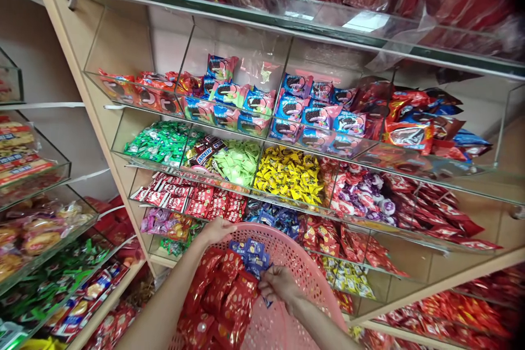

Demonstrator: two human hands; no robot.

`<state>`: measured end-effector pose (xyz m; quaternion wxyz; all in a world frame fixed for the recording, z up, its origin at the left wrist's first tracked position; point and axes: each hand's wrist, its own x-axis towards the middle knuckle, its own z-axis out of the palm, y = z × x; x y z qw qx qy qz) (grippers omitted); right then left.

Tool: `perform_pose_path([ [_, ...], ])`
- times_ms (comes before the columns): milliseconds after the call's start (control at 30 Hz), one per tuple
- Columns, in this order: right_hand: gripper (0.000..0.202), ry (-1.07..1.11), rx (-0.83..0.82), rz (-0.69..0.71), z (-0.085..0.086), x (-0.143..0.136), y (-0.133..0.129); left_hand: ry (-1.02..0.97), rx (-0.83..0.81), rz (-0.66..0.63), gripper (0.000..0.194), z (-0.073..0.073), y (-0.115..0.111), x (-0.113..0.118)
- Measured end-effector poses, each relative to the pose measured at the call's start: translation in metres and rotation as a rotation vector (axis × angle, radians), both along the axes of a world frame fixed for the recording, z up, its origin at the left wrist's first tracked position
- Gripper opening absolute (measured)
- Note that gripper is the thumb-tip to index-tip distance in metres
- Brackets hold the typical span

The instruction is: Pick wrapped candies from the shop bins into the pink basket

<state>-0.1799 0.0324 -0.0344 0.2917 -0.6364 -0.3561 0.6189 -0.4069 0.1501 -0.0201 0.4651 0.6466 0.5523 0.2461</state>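
Note:
My left hand (218, 229) is closed on the upper left rim of a pink perforated basket (320, 279). Inside the basket, red packets with dots (221, 295) fill the left part, and small blue packets (252, 254) lie near the far wall. My right hand (279, 284) is over the basket beside the blue packets, its fingers pinched together. A small blue packet (266, 301) shows just under those fingers.
Beyond the basket stands a shelf with glass bins of green candies (158, 142), yellow candies (289, 175) and blue-pink cookie packs (315, 112). Blue packets (273, 217) fill a bin close behind the basket rim. Another shelf (45, 175) is at the left.

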Motion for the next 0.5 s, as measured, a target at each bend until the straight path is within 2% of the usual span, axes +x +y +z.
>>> perform_pose_path([
  [100,0.024,-0.059,0.048,0.044,-0.009,-0.003,0.003,-0.006,-0.001,-0.002,0.052,0.001,0.000,0.000],
  [167,0.027,-0.119,0.079,0.098,-0.003,-0.003,0.006,-0.011,-0.004,-0.004,0.053,0.003,0.001,0.000],
  [233,0.031,-0.180,0.113,0.181,0.019,0.004,0.006,-0.015,-0.008,-0.007,0.054,0.004,0.001,-0.001],
  [333,0.037,-0.221,0.286,0.226,0.068,0.042,-0.008,-0.016,-0.015,-0.014,0.053,0.007,0.002,-0.001],
  [367,0.038,-0.246,0.422,0.129,0.081,0.060,-0.019,-0.016,-0.019,-0.018,0.053,0.008,0.003,-0.001],
  [400,0.037,-0.266,0.564,-0.050,0.090,0.080,-0.034,-0.014,-0.024,-0.020,0.052,0.009,0.004,-0.001],
  [433,0.038,-0.308,0.662,-0.298,0.092,0.100,-0.054,-0.012,-0.030,-0.023,0.052,0.009,0.004,-0.001],
  [467,0.039,-0.352,0.706,-0.576,0.088,0.117,-0.076,-0.010,-0.036,-0.025,0.053,0.010,0.005,-0.001],
  [500,0.040,-0.410,0.719,-0.766,0.079,0.130,-0.100,-0.008,-0.043,-0.026,0.053,0.010,0.005,0.000],
])
